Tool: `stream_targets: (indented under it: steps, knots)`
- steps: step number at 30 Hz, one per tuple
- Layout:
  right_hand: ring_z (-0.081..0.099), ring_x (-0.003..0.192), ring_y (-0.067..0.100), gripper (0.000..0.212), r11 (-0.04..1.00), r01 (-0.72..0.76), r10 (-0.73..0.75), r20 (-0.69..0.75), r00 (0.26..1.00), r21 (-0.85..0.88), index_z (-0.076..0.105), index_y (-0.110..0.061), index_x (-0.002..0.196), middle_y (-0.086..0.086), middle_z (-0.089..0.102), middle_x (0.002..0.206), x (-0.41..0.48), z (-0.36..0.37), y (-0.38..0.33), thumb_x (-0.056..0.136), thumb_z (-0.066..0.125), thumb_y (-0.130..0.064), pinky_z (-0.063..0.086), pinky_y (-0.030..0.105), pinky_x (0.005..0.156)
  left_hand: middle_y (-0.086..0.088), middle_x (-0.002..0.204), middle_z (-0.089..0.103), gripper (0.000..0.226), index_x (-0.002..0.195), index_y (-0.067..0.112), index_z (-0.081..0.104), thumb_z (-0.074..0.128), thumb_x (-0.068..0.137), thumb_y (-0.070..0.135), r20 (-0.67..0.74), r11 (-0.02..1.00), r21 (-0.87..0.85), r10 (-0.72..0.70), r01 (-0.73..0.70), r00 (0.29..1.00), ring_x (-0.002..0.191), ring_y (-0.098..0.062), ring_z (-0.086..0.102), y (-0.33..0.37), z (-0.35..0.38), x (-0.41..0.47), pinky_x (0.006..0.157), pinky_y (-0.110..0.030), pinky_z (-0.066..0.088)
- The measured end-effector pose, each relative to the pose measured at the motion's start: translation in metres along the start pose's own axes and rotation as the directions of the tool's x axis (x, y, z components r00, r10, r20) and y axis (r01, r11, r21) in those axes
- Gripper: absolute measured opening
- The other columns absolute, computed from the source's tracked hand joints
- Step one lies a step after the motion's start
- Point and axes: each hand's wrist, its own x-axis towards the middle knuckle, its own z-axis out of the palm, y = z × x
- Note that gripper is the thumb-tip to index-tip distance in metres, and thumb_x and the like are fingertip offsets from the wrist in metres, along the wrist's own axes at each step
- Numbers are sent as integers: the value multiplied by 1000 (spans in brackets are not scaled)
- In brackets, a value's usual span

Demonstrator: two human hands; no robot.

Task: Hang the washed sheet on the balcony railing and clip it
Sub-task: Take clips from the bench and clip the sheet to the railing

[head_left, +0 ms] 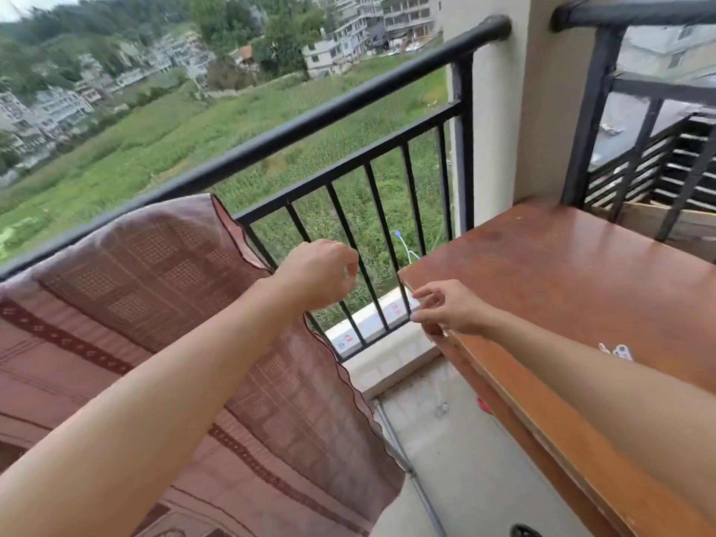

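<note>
A pinkish-red patterned sheet (pixel 162 304) hangs over the black balcony railing (pixel 310 122) on the left and covers its bars down towards the floor. My left hand (pixel 319 275) is curled into a fist just right of the sheet's edge, in front of the bare bars. I cannot tell whether anything small is inside the fist. My right hand (pixel 445 306) hovers at the near corner of the wooden table (pixel 561 273), fingers apart and holding nothing. Small white clips (pixel 618 350) lie on the table beside my right forearm.
The reddish-brown table fills the right side and reaches a beige pillar (pixel 503 110). A second railing (pixel 627 110) stands behind it. A thin pipe (pixel 399 451) runs along the concrete floor. Beyond the bars lie a green field and buildings.
</note>
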Motion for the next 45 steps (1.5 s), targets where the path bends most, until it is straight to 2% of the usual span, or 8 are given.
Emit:
stream_targets:
  steps: [8,12,15,23,30,33,40,45]
  knots:
    - [62,85,19,27,831,-529,438,-382,814,-173,68,-18,105,-1,65,93,-121,-80,158,81,74,-27,51,29,75,0,102,65,17,99,21,65,58,87,30,113,955,-195,248,-224,962,97,-23,59,115,103,46,73,-32,49]
    - [62,101,26,19,701,-699,526,-560,640,-140,71,-19,101,6,68,112,-168,-121,209,82,71,-22,46,28,79,-2,102,67,17,98,21,67,56,86,28,139,927,-254,319,-278,937,99,-25,59,168,140,65,78,-34,49]
    - [60,108,27,19,646,-747,544,-590,597,-160,72,-15,103,8,67,116,-179,-140,236,85,68,-19,46,28,84,-2,99,66,17,97,21,65,54,88,30,210,923,-258,341,-284,916,96,-24,60,195,166,80,78,-35,51]
    - [54,119,24,51,629,-616,491,-371,788,-474,54,-32,130,-1,50,135,-138,-136,290,83,66,-46,47,35,90,0,96,66,13,92,28,63,54,86,36,458,963,-238,223,-123,860,92,-22,61,201,235,95,74,-34,50]
    - [50,119,22,31,489,-590,514,-334,790,-642,62,-20,117,1,59,119,-96,-121,313,92,56,-37,47,35,85,1,92,67,13,93,24,63,55,87,31,558,981,-172,22,90,830,88,-20,61,142,246,71,73,-32,50]
    - [48,119,24,30,596,-562,428,-365,827,-574,62,-19,109,2,58,117,-84,-120,310,90,58,-41,46,37,86,-1,93,68,12,94,24,63,54,87,30,561,982,-122,-51,143,826,88,-22,63,115,238,59,68,-30,47]
    - [63,86,32,26,850,-406,296,-335,895,-335,50,-24,94,3,65,88,-40,-63,239,86,65,-43,37,32,62,-2,118,56,28,112,24,62,53,89,38,562,939,334,-128,-83,817,114,-26,51,42,207,35,97,-40,38]
    - [61,83,26,29,904,-327,269,-230,935,-275,52,-29,90,-6,60,85,-32,7,189,78,70,-49,43,34,65,-4,114,64,27,108,16,62,58,82,9,579,924,375,-175,-70,796,106,-27,62,16,200,15,78,-33,45]
